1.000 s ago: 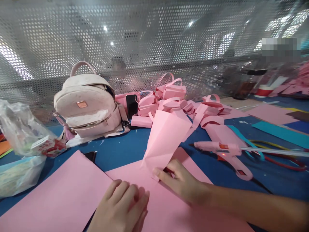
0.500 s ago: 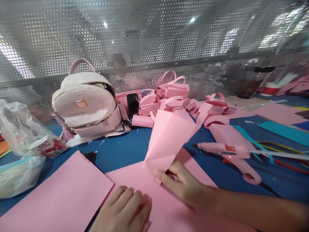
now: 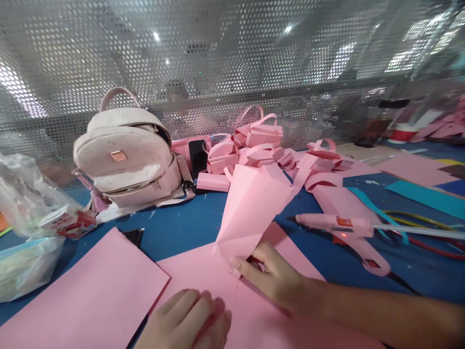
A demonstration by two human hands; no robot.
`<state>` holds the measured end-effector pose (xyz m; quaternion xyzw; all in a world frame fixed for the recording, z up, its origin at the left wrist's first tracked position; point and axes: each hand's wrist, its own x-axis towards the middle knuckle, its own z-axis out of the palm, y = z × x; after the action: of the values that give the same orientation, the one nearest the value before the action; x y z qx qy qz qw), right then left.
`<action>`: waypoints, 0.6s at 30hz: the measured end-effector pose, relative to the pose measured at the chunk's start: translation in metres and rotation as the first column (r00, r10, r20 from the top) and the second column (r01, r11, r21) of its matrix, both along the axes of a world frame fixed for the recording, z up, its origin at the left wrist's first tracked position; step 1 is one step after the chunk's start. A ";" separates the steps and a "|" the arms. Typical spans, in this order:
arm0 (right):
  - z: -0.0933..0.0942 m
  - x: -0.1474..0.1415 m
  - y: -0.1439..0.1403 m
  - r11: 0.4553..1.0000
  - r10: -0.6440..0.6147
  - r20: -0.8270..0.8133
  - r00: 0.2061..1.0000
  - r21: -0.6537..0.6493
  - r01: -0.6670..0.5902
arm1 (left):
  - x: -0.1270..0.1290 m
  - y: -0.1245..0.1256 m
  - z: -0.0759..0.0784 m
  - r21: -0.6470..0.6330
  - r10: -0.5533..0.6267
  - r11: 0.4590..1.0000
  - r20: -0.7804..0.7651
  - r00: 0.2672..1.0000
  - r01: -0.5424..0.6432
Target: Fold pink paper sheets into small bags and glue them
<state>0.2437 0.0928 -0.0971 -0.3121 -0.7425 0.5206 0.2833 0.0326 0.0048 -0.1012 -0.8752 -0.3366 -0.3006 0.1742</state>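
A pink paper sheet [image 3: 203, 276] lies on the blue table in front of me, with one part folded up into a standing flap [image 3: 250, 213]. My right hand [image 3: 274, 278] pinches the base of that flap, thumb on the fold. My left hand [image 3: 189, 322] rests flat on the near part of the same sheet, fingers together, holding nothing. A second pink sheet [image 3: 94, 295] lies flat to the left.
A pink glue gun [image 3: 341, 230] lies right of the flap, with cables behind it. A pale backpack [image 3: 127, 155], a black phone [image 3: 198, 157] and a heap of pink paper baskets [image 3: 261, 148] stand along a perforated metal screen. Plastic bags [image 3: 25, 228] sit at left.
My left hand has slid back toward me along the sheet. The right hand keeps its grip at the fold; the view has shifted slightly.
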 end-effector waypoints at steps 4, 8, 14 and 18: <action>0.001 0.000 0.000 1.000 -0.008 0.004 1.000 0.013 0.008 | -0.003 0.000 -0.004 -0.047 0.002 0.999 -0.092 0.996 -0.006; 0.004 0.000 0.000 1.000 0.000 0.024 1.000 0.017 0.000 | -0.003 -0.001 -0.007 -0.034 0.035 0.999 -0.148 0.988 -0.040; 0.004 0.001 0.000 1.000 -0.001 0.021 1.000 0.024 0.001 | 0.005 0.002 -0.001 0.023 0.042 0.999 -0.190 0.981 -0.038; 0.000 0.001 0.001 1.000 -0.007 -0.003 1.000 0.030 0.007 | 0.005 0.005 0.006 0.050 -0.009 0.999 -0.136 0.991 0.016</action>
<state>0.2445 0.0936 -0.0974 -0.3097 -0.7488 0.5089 0.2907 0.0372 0.0094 -0.0953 -0.8910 -0.3108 -0.2499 0.2169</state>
